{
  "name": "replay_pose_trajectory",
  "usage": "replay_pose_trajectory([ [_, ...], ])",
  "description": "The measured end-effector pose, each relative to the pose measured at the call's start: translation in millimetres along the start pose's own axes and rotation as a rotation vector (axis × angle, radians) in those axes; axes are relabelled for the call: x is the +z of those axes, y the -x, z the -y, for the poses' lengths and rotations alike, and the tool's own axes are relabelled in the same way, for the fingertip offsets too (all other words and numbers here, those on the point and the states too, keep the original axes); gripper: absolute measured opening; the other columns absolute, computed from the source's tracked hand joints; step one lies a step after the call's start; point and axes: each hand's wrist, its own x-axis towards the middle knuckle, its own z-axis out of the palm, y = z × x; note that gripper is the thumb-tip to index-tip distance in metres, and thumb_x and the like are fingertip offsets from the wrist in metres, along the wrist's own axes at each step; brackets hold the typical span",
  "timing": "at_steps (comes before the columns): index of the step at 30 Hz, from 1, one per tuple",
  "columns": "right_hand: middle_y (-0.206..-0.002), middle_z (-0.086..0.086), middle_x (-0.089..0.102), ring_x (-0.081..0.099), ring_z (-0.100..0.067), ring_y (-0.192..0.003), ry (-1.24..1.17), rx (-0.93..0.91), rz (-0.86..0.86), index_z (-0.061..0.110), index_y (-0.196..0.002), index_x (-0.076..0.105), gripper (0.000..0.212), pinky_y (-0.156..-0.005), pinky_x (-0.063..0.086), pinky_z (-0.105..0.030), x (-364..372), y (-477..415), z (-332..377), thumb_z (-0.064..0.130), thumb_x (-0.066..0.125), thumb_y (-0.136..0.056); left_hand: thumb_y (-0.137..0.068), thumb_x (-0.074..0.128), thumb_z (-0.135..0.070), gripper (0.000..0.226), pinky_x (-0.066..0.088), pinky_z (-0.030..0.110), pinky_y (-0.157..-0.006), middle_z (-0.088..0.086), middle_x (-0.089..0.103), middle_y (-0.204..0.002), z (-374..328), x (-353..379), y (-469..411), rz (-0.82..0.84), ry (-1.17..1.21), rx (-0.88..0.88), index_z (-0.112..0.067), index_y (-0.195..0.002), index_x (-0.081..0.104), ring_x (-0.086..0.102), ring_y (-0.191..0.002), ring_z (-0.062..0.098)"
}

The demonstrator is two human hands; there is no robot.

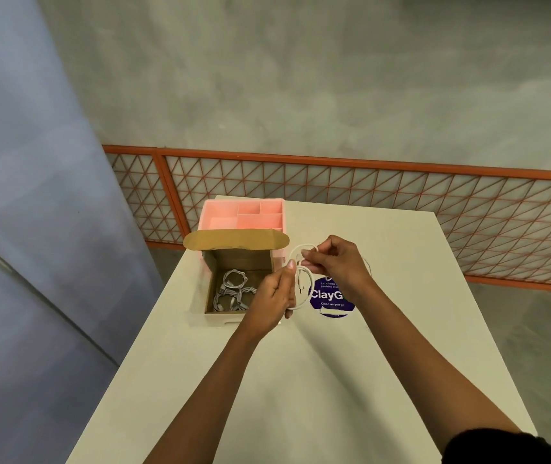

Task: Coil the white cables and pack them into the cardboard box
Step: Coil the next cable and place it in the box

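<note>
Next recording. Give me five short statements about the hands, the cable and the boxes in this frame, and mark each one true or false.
1. Both hands hold the white cable: the left hand and the right hand each pinch it. True.
2. The cardboard box is closed. False: it stands open, with its flap folded back.
3. Coiled cables already lie in the box. True.
4. The pink tray stands nearer the person than the box. False: it is behind the box, farther away.
5. The round sticker on the table is green. False: it is purple.
</note>
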Motion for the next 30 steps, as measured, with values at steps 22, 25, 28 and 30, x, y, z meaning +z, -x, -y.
replay_pose_trajectory([
  [22, -0.087, -0.011, 0.072, 0.061, -0.005, -0.062, 0.621, -0.030, 0.395, 0.004, -0.115, 0.064, 0.033, -0.063, 0.048, -0.009, 2.6, 13.2, 25.7, 0.014, 0.070, -0.084, -0.103, 0.030, -0.033, 0.037, 0.039, 0.013, -0.046, -0.016, 0.051, -0.047, 13.2, -12.4, -11.6, -0.151, -0.068, 0.012, -0.012, -0.100, 0.060, 0.048, -0.047, -0.004],
  [25, -0.082, -0.013, 0.072, 0.061, -0.009, -0.057, 0.730, -0.082, 0.166, 0.003, -0.094, 0.065, 0.028, -0.056, 0.046, -0.011, 10.0, 9.0, 27.8, 0.016, 0.079, -0.074, -0.103, 0.031, -0.032, 0.034, 0.039, 0.008, -0.050, -0.017, 0.054, -0.050, 13.1, -11.1, -12.1, -0.205, -0.113, 0.026, -0.018, -0.093, 0.060, 0.052, -0.052, -0.006],
  [28, -0.079, -0.009, 0.070, 0.056, -0.006, -0.054, 0.820, -0.053, 0.173, 0.007, -0.081, 0.067, 0.012, -0.052, 0.042, -0.014, 15.6, 10.5, 31.3, 0.016, 0.076, -0.079, -0.102, 0.032, -0.034, 0.033, 0.041, 0.012, -0.055, -0.018, 0.055, -0.053, 14.1, -10.9, -14.0, -0.250, -0.136, 0.037, -0.020, -0.095, 0.061, 0.054, -0.057, -0.007],
  [30, -0.079, -0.007, 0.067, 0.054, -0.006, -0.055, 0.825, 0.006, 0.241, 0.003, -0.090, 0.072, 0.014, -0.054, 0.042, -0.015, 16.9, 12.6, 33.9, 0.015, 0.069, -0.085, -0.102, 0.032, -0.033, 0.033, 0.039, 0.016, -0.056, -0.020, 0.055, -0.052, 15.6, -10.9, -15.3, -0.257, -0.136, 0.064, -0.017, -0.098, 0.061, 0.053, -0.055, -0.006],
])
